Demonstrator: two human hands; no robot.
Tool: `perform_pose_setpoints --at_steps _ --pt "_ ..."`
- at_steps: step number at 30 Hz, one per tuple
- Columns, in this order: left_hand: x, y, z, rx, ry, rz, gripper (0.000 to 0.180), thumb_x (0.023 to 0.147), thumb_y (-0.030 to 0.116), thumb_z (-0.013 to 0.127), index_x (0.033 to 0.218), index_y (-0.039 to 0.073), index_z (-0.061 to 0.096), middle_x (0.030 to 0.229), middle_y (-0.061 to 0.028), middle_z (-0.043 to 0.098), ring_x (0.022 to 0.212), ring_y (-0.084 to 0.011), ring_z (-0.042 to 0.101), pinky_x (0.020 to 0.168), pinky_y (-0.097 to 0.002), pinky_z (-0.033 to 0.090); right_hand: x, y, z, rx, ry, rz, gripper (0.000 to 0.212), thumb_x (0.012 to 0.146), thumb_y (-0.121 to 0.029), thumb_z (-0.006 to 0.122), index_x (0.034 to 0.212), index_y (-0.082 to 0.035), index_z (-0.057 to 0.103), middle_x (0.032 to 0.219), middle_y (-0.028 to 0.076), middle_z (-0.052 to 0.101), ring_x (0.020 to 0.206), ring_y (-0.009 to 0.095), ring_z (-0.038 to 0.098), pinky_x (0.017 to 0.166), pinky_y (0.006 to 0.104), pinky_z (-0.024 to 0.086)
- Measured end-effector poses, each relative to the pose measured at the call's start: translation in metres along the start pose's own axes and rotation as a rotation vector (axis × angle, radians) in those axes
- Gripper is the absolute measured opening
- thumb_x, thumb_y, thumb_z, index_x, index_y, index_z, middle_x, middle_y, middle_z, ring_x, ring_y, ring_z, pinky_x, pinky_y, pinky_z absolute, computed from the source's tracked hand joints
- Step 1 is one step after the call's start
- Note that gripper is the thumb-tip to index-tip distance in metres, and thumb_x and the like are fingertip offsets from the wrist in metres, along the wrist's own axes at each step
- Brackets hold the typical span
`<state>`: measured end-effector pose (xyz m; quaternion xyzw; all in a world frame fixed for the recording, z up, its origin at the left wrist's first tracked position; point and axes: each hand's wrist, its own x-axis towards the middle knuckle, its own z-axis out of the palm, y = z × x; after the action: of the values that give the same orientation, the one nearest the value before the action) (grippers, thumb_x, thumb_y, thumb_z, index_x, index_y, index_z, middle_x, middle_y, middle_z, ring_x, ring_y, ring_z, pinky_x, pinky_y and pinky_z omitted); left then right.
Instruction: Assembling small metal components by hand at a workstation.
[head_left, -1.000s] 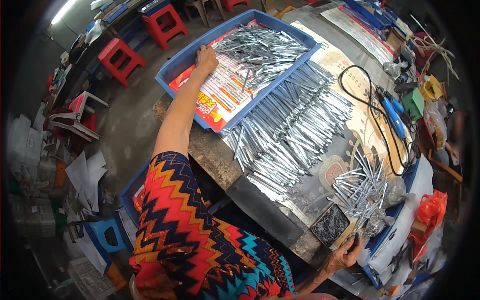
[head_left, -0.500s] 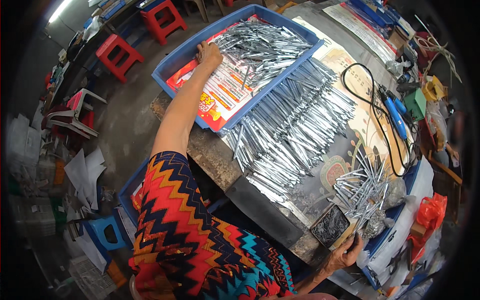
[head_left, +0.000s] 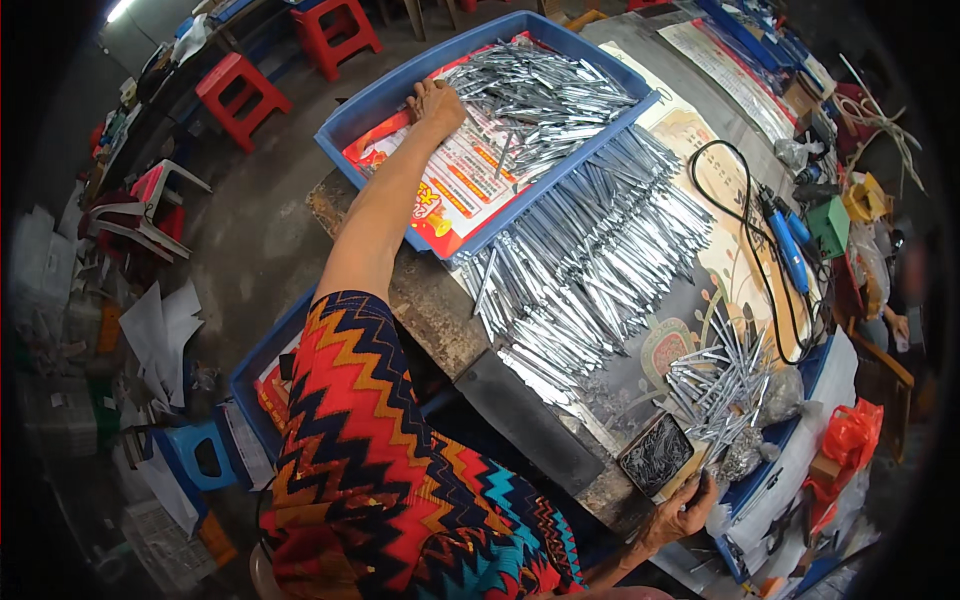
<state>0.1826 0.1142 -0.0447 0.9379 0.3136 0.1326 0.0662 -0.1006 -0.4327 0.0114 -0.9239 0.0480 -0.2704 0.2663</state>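
Metal rods (head_left: 545, 95) heaped in blue tray (head_left: 556, 175). My left hand (head_left: 437, 107) curls beside them, grip hidden; right hand (head_left: 682, 512) half-curled by parts box (head_left: 655, 455), hold unclear.

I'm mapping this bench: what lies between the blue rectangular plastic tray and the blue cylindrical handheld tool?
Head view: rows of slim silver metal strips, then a patch of cream patterned surface, then a looped black cord.

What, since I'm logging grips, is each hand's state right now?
Left hand: fingers curled, inside the blue tray; cannot tell whether it holds anything.
Right hand: partly curled beside the small box; any hold cannot be told.
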Motion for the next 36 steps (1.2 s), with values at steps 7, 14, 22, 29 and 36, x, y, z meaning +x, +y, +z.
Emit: perform_pose_setpoints --at_steps 7,14,22,29,36 --pt "0.006 0.0 -0.008 -0.044 -0.056 -0.058 0.048 0.073 0.021 0.053 0.114 -0.004 0.047 0.12 -0.0187 0.038 0.113 -0.0337 0.033 0.09 -0.0516 0.028 0.0 -0.003 -0.003 -0.005 -0.038 -0.017 0.015 0.086 -0.001 0.049 0.098 0.007 0.054 0.087 0.013 0.057 0.077 0.02 0.054 0.071 0.029 0.044" --pt "0.003 0.002 -0.005 -0.036 -0.008 -0.051 0.047 0.073 0.02 0.052 0.113 -0.003 0.047 0.121 -0.0192 0.038 0.115 -0.0345 0.032 0.089 -0.0554 0.026 0.001 -0.009 0.002 -0.002 -0.043 -0.047 0.014 0.085 0.001 0.05 0.097 0.007 0.054 0.086 0.013 0.058 0.077 0.021 0.055 0.07 0.0294 0.044" --pt "-0.001 0.004 0.007 0.097 0.032 0.149 0.04 0.078 0.014 0.046 0.112 -0.007 0.045 0.118 -0.0257 0.043 0.112 -0.0387 0.037 0.088 -0.0579 0.027 0.002 -0.016 0.003 -0.018 -0.061 -0.062 0.014 0.086 0.0 0.05 0.097 0.007 0.054 0.087 0.014 0.058 0.078 0.021 0.056 0.071 0.0287 0.045" --pt "-0.016 0.017 0.003 0.174 0.004 0.14 0.04 0.081 0.014 0.045 0.115 -0.008 0.043 0.112 -0.0266 0.049 0.106 -0.0412 0.043 0.087 -0.0565 0.03 -0.002 -0.011 0.0 0.013 -0.058 -0.05 0.015 0.087 -0.002 0.049 0.099 0.006 0.053 0.087 0.01 0.057 0.076 0.017 0.053 0.07 0.0267 0.044" --pt "-0.03 0.029 -0.001 0.151 0.0 0.158 0.042 0.083 0.016 0.045 0.116 -0.008 0.042 0.111 -0.026 0.05 0.101 -0.0399 0.051 0.086 -0.0506 0.037 -0.005 -0.019 -0.004 0.059 -0.064 0.014 0.017 0.088 -0.003 0.049 0.102 0.006 0.053 0.092 0.012 0.058 0.081 0.017 0.054 0.073 0.0268 0.044"
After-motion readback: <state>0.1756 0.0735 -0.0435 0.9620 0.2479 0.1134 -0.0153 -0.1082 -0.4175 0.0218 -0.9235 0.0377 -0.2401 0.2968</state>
